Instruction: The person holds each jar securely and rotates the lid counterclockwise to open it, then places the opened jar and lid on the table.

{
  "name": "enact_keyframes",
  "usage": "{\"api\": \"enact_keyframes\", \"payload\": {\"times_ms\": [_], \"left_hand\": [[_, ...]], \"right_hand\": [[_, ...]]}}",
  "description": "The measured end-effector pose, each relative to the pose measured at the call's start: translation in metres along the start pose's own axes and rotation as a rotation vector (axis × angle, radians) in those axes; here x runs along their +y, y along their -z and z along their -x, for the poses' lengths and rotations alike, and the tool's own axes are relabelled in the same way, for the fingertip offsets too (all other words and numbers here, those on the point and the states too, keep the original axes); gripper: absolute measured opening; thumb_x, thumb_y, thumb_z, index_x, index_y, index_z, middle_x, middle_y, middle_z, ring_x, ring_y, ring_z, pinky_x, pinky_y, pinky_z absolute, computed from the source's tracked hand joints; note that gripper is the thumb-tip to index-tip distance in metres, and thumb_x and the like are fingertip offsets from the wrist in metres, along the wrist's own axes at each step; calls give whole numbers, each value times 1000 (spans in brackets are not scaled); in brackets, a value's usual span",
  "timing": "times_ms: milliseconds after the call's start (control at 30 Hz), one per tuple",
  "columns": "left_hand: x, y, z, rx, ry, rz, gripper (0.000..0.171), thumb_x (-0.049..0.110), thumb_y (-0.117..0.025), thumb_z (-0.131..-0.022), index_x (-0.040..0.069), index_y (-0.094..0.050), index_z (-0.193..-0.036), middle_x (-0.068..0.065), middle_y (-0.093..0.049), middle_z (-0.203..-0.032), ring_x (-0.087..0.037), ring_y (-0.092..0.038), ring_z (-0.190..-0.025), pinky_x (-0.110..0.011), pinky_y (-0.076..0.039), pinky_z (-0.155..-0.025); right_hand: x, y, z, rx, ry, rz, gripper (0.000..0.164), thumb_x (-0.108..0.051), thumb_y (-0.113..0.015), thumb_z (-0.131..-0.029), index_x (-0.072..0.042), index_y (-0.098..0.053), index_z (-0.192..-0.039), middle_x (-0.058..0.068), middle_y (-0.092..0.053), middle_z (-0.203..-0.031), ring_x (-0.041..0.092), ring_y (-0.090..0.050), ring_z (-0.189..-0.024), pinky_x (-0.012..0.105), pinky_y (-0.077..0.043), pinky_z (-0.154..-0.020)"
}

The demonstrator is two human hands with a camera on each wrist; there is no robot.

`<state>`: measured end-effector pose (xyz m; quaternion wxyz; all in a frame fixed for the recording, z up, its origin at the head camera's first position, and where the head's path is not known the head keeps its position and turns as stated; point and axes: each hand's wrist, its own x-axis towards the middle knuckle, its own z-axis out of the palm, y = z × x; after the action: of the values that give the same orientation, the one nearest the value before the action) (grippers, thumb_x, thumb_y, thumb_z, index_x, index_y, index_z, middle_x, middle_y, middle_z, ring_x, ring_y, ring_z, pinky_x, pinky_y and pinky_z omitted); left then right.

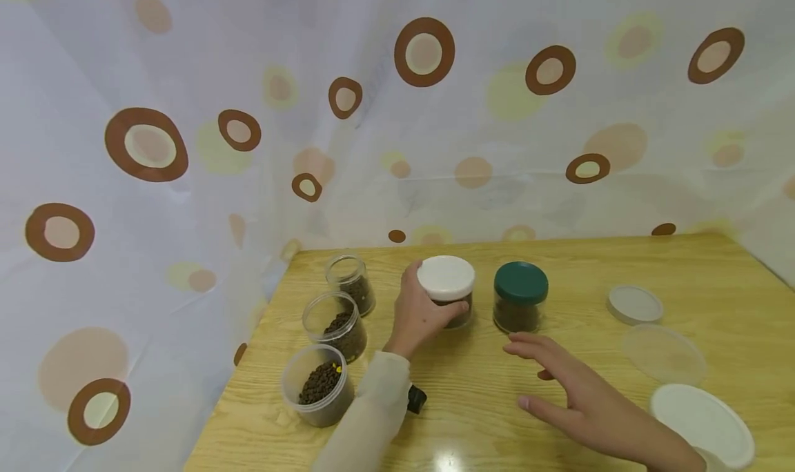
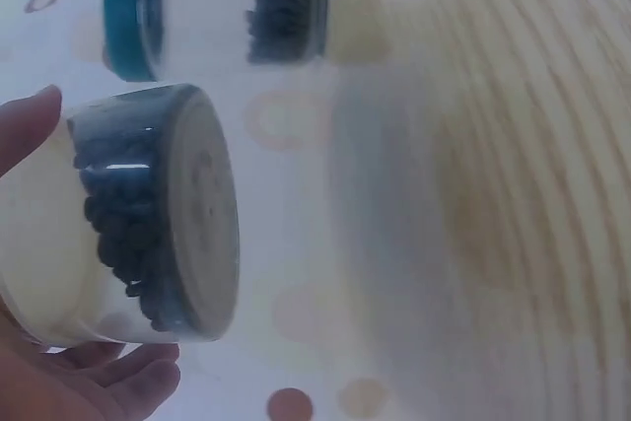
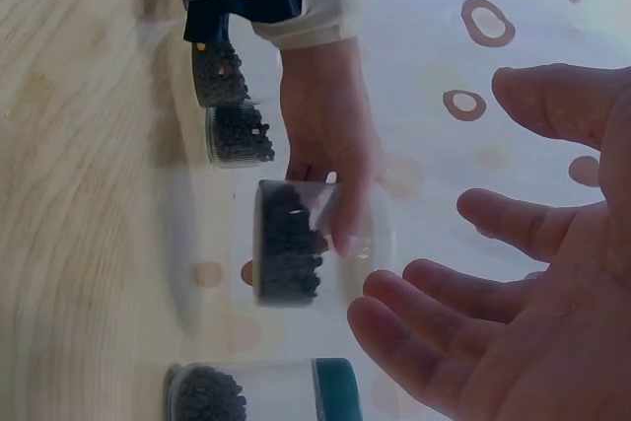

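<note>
My left hand [image 1: 419, 317] grips a clear jar with a white lid [image 1: 447, 275], its thumb on the near side. Dark brown pellets partly fill this jar [image 2: 148, 214], whose underside shows in the left wrist view, held off the tabletop. To its right a clear jar with a green lid [image 1: 520, 299] stands upright, also with dark pellets inside. My right hand [image 1: 574, 396] hovers in front of the green-lidded jar, fingers spread and holding nothing. In the right wrist view its palm [image 3: 552, 332] faces the white-lidded jar without touching it.
Three open clear tubs of pellets stand along the table's left side: a front one [image 1: 319, 389], a middle one [image 1: 338, 330] and a back one [image 1: 354, 286]. At right lie a greyish lid [image 1: 635, 304], a translucent lid [image 1: 664, 353] and a white lid [image 1: 702, 420]. A patterned curtain [image 1: 484, 127] hangs behind.
</note>
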<state>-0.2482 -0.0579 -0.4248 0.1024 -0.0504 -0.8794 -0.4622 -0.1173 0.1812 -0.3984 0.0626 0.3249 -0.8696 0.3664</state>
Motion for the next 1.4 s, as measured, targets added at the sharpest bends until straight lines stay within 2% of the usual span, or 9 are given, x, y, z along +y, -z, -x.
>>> {"api": "enact_keyframes", "payload": {"times_ms": [200, 300, 433, 600, 767, 867, 1133, 1200, 1400], "left_hand": [[17, 14, 11, 31, -56, 139, 105, 49, -83, -72, 27, -23, -154, -4, -51, -141, -25, -59, -121, -50, -52, -96], [23, 21, 16, 19, -98, 223, 98, 46, -83, -73, 27, -28, -152, -3, -53, -138, -22, -59, -120, -50, -51, -99], [27, 28, 23, -18, -125, 244, 95, 42, -84, -74, 26, -30, -152, -3, -56, -134, -23, -60, -121, -51, -49, -103], [32, 31, 31, -46, -156, 203, 101, 46, -84, -71, 25, -29, -153, -3, -55, -134, -22, -58, -120, -49, -50, -100], [35, 32, 37, -38, -269, 110, 93, 44, -88, -65, 29, -41, -145, 3, -59, -127, -17, -56, -116, -41, -51, -93], [34, 31, 41, -55, -313, 75, 94, 40, -90, -64, 31, -41, -144, 7, -59, -128, -15, -56, -115, -38, -51, -92], [36, 30, 54, -137, -342, -28, 103, 44, -87, -68, 29, -30, -152, 3, -56, -135, -18, -57, -117, -40, -52, -92], [37, 29, 58, -146, -364, -64, 106, 45, -88, -67, 26, -30, -153, 2, -56, -135, -18, -57, -118, -39, -52, -93], [42, 27, 66, -156, -482, -159, 105, 45, -89, -67, 18, -31, -151, 1, -55, -136, -17, -56, -117, -34, -52, -94]], "right_hand": [[-2, 7, -4, 73, 52, 7, 62, -15, -70, -92, -28, -43, -146, 2, -45, -149, -12, -41, -128, 24, -54, -81], [-3, 11, -6, 92, 55, -3, 62, -12, -69, -91, -27, -44, -146, 1, -45, -149, -14, -40, -129, 24, -54, -81], [-4, 14, -8, 112, 72, -8, 62, -8, -70, -91, -26, -46, -145, -2, -44, -149, -15, -39, -130, 24, -54, -81], [-6, 17, -10, 139, 84, -2, 61, -6, -70, -89, -25, -48, -143, -9, -44, -149, -14, -40, -129, 23, -54, -81], [-9, 20, -15, 165, 86, 2, 60, -4, -70, -89, -23, -49, -142, -12, -45, -148, -13, -46, -123, 23, -55, -81], [-10, 20, -19, 176, 79, -1, 59, -4, -69, -90, -22, -48, -142, -9, -47, -146, -14, -46, -123, 23, -55, -81], [-10, 14, -34, 206, 39, 13, 58, -10, -70, -91, -19, -47, -143, 4, -51, -143, -14, -41, -124, 24, -53, -83], [-10, 12, -38, 199, 19, 21, 58, -13, -70, -91, -16, -46, -144, 7, -51, -143, -10, -41, -124, 26, -52, -84], [-12, 9, -45, 113, -84, -31, 64, -26, -71, -92, -11, -39, -147, 11, -51, -139, 19, -54, -116, 29, -52, -84]]}}
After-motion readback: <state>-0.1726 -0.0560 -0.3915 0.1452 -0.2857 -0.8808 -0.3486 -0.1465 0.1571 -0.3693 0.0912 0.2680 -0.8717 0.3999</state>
